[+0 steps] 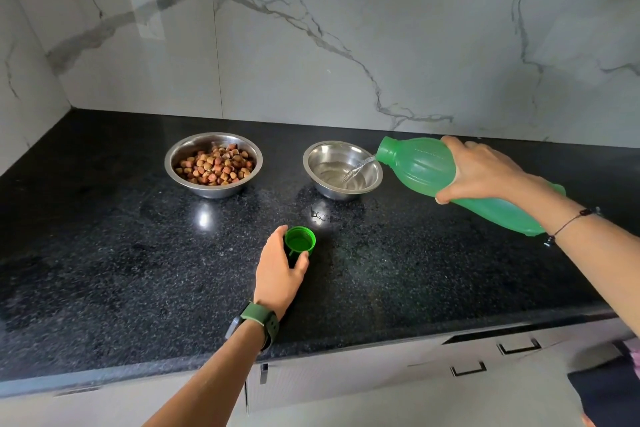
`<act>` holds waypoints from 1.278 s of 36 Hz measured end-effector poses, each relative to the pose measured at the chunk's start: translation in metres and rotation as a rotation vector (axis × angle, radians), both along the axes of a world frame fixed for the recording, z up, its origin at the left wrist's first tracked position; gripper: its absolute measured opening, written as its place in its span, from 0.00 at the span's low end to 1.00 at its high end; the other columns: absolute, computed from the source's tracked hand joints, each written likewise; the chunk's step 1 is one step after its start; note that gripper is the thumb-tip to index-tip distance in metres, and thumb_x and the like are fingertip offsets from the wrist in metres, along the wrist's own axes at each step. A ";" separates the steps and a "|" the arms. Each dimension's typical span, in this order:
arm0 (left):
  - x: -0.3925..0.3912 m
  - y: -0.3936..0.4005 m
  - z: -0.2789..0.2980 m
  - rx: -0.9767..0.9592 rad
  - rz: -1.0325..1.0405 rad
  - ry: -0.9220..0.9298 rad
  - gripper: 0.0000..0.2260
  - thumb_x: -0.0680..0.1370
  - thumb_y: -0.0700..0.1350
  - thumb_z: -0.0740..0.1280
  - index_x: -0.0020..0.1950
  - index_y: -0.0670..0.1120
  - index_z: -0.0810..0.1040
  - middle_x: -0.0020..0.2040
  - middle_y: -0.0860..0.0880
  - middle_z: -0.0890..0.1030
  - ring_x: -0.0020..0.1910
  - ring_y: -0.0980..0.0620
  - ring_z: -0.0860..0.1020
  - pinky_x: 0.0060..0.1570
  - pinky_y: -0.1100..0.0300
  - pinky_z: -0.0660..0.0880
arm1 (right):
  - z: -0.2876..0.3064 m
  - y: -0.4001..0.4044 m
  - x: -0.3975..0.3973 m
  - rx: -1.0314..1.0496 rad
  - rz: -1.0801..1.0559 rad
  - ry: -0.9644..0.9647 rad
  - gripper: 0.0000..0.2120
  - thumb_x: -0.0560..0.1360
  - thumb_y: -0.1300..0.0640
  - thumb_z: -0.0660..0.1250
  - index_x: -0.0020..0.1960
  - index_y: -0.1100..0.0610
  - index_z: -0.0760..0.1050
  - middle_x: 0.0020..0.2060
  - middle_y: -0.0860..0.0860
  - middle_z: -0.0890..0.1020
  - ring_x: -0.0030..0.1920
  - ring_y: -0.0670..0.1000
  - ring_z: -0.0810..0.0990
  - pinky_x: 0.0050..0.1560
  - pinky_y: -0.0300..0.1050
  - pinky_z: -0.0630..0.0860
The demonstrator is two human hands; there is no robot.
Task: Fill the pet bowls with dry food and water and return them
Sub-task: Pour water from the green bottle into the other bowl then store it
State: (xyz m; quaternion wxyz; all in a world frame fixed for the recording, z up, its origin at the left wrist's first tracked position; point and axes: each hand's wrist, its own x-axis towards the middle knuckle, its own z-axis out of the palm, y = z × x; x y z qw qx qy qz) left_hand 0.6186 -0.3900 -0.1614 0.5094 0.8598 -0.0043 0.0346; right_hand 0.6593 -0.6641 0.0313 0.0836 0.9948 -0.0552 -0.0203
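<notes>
Home kitchen: black granite counter, marble backsplash, drawers.

Kibble-filled steel bowl beside smaller steel bowl, tilted green bottle pouring water into it.

Single head view: looks forward and down, close over black countertop, facing marble wall.
</notes>
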 end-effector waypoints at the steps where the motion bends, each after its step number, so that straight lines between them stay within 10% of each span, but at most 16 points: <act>1: 0.000 0.000 0.000 0.002 -0.001 0.001 0.29 0.75 0.42 0.69 0.72 0.42 0.62 0.70 0.44 0.69 0.68 0.48 0.69 0.65 0.61 0.64 | 0.000 0.000 0.000 -0.002 -0.002 0.000 0.52 0.55 0.42 0.76 0.72 0.53 0.54 0.56 0.58 0.74 0.56 0.60 0.75 0.48 0.49 0.73; 46: 0.000 0.001 0.000 0.002 -0.008 0.005 0.28 0.75 0.42 0.69 0.72 0.42 0.62 0.69 0.44 0.70 0.68 0.48 0.70 0.61 0.67 0.61 | 0.003 0.001 0.001 -0.025 -0.007 0.006 0.53 0.56 0.42 0.76 0.73 0.53 0.53 0.57 0.58 0.74 0.57 0.59 0.74 0.46 0.47 0.69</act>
